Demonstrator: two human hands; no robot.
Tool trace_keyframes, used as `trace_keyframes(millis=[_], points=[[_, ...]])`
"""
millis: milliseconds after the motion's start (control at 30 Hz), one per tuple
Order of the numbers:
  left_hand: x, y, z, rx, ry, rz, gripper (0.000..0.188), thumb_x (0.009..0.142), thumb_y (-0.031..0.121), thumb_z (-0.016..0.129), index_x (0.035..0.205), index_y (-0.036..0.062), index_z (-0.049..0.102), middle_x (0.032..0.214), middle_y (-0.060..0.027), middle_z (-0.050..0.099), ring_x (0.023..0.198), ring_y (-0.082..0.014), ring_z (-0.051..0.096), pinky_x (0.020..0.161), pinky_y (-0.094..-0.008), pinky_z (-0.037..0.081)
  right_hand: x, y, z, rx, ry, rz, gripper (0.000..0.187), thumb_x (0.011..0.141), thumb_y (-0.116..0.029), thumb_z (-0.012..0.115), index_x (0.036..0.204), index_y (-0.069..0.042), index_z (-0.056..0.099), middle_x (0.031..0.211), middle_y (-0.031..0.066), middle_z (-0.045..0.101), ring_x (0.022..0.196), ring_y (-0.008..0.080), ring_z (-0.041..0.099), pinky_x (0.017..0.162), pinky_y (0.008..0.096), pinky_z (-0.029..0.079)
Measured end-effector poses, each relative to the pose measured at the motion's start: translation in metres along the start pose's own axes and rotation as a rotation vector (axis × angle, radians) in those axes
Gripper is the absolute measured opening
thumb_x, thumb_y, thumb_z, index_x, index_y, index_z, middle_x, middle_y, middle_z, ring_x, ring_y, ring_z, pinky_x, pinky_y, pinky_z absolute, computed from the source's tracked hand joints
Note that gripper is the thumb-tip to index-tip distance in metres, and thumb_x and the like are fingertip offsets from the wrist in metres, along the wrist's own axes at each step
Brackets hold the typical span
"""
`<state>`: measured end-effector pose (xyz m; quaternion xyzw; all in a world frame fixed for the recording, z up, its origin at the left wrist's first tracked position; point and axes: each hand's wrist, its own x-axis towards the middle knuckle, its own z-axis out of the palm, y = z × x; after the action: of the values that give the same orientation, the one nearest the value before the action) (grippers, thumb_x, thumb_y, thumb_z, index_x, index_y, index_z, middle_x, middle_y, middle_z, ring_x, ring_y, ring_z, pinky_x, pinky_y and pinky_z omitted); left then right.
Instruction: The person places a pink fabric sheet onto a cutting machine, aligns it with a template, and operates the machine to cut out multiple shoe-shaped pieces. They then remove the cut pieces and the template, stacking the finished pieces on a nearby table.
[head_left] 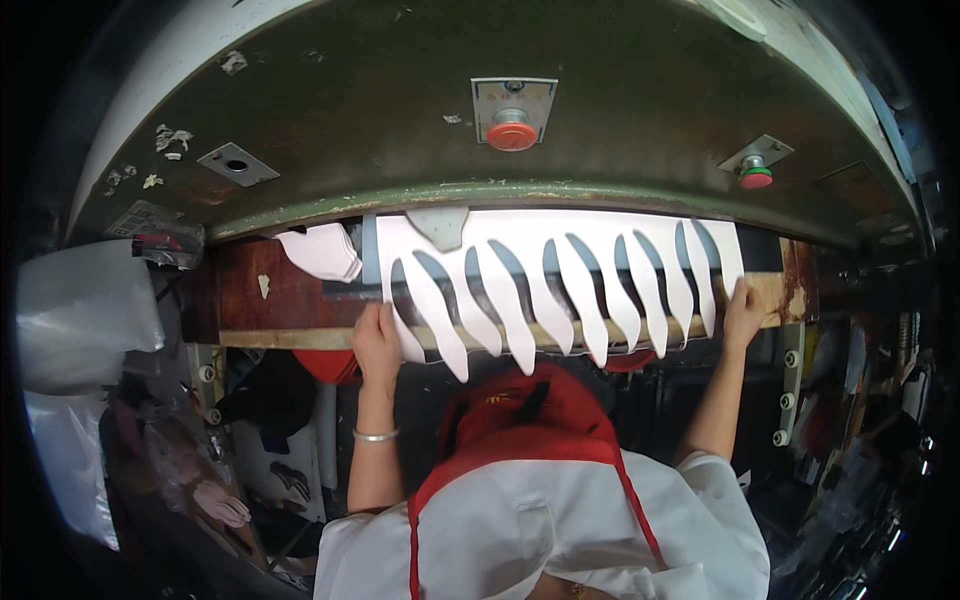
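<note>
A wide white sheet (600, 228) with a row of curved, sole-like openings lies across the machine bed, its pointed strips hanging past the front edge. At its left end my left hand (377, 345) is closed on the sheet's edge. My right hand (743, 312) grips the right edge in the same way, fingers partly hidden. Near the top left of the sheet rests a flat grey plate (441, 230). Left of the sheet sits a small stack of white cut pieces (325, 252).
Above the bed is a dark green machine body with a red push button (512, 133) in the middle and a green push button (757, 177) at right. Wooden edging (285, 338) borders the bed's front. Clear plastic bags (85, 310) hang at the left.
</note>
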<state>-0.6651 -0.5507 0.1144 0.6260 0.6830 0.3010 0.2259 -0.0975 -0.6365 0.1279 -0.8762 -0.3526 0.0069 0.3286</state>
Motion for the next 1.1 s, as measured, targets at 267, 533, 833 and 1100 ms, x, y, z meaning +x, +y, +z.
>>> trace_keyframes(millis=[267, 533, 833, 1100], points=[[-0.064, 0.001, -0.022, 0.060, -0.058, -0.080, 0.021, 0.093, 0.022, 0.052, 0.082, 0.0035, 0.053, 0.066, -0.0201, 0.056, 0.066, -0.0410, 0.057, 0.060, -0.0498, 0.043, -0.088, -0.178, 0.077, 0.466, -0.161, -0.016, 0.059, 0.080, -0.015, 0.070, 0.132, -0.005, 0.044, 0.122, 0.0150, 0.052, 0.112, 0.0267, 0.051, 0.093, 0.0367, 0.043], [-0.135, -0.010, -0.035, 0.308, -0.093, -0.048, 0.023, 0.091, 0.024, 0.055, 0.078, 0.0042, 0.052, 0.059, -0.0188, 0.055, 0.055, -0.0395, 0.056, 0.052, -0.0494, 0.042, -0.270, -0.290, 0.119, 0.305, -0.717, -0.675, 0.111, 0.051, -0.023, 0.084, 0.144, -0.006, 0.024, 0.137, 0.0380, 0.015, 0.127, 0.0584, 0.017, 0.106, 0.0608, 0.020], [-0.178, -0.015, -0.041, 0.288, -0.058, 0.067, 0.020, 0.085, 0.018, 0.061, 0.076, 0.0031, 0.051, 0.059, -0.0166, 0.054, 0.053, -0.0369, 0.055, 0.050, -0.0462, 0.042, -0.220, -0.232, 0.037, 0.683, -0.954, -0.246, 0.107, 0.051, -0.007, 0.079, 0.143, -0.010, 0.024, 0.139, 0.0208, 0.029, 0.132, 0.0318, 0.031, 0.108, 0.0411, 0.029], [-0.162, -0.019, -0.030, 0.317, -0.020, 0.079, 0.018, 0.085, 0.018, 0.060, 0.075, 0.0047, 0.052, 0.059, -0.0156, 0.054, 0.052, -0.0355, 0.055, 0.049, -0.0450, 0.042, -0.223, -0.203, 0.078, 0.368, -0.624, -0.647, 0.108, 0.053, -0.012, 0.080, 0.144, -0.010, 0.022, 0.144, 0.0237, 0.021, 0.134, 0.0405, 0.024, 0.108, 0.0471, 0.027]])
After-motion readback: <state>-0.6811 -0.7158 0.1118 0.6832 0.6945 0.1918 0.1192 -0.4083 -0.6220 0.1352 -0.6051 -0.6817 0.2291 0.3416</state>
